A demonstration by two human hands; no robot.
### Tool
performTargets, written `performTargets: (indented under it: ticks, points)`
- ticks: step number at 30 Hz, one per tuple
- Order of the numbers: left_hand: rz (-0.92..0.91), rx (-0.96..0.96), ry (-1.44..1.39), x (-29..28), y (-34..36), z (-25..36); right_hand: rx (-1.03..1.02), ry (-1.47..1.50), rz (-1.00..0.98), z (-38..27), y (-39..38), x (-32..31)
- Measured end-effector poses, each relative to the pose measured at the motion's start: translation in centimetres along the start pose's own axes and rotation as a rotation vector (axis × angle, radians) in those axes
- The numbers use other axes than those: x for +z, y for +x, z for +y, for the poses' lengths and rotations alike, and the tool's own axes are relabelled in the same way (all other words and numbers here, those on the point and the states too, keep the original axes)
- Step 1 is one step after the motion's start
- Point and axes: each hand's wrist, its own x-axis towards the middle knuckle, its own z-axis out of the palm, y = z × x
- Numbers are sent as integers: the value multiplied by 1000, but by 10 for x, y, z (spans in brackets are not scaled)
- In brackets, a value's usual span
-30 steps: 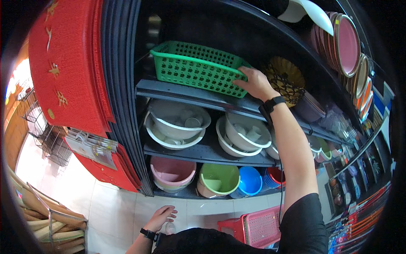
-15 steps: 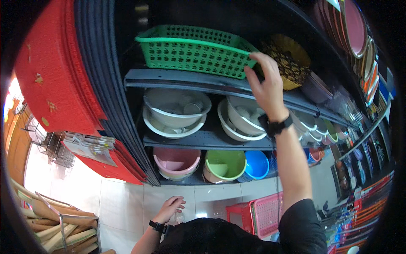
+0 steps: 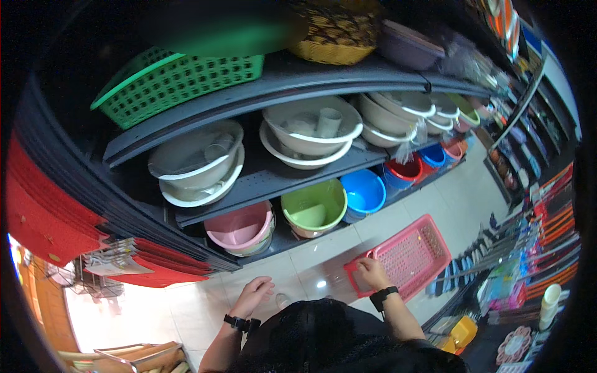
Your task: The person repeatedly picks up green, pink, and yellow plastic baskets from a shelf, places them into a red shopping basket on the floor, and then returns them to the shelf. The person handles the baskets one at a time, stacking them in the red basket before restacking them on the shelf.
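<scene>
My left hand [image 3: 254, 295] hangs low over the tiled floor, its fingers apart and holding nothing. To the right, my right hand [image 3: 372, 273] is low, with its fingers curled and nothing visible in them. It overlaps the near left edge of a pink plastic basket [image 3: 429, 239] in the view; whether it touches that basket I cannot tell. A green basket with a lattice wall [image 3: 177, 84] stands on the upper shelf, far from both hands. A blurred dark green shape [image 3: 230, 31] covers part of its top.
Stacked white basins [image 3: 311, 146] fill the middle shelf. Below stand a pink bucket [image 3: 239, 230], a green bucket [image 3: 313, 208] and a blue bucket [image 3: 362, 193]. A brown woven basket [image 3: 336, 46] sits beside the green one. Red mats [image 3: 50, 217] hang at the left.
My right hand has left the green basket's right corner and come down beside the pink basket, its fingers curling. The view has turned, and the shelves now lie farther left.
</scene>
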Motion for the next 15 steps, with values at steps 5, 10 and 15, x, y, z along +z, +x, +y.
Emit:
performTargets:
  ticks: [5, 10, 15]
  points:
    - [-59, -12, 96, 47, 19, 19, 351, 24, 46, 69, -57, -5]
    - [-146, -44, 163, 88, 23, 14, 448, 146, 200, 121, -86, -7]
    - [-168, -104, 311, 117, 22, 20, 415, -60, 179, 153, -96, 2]
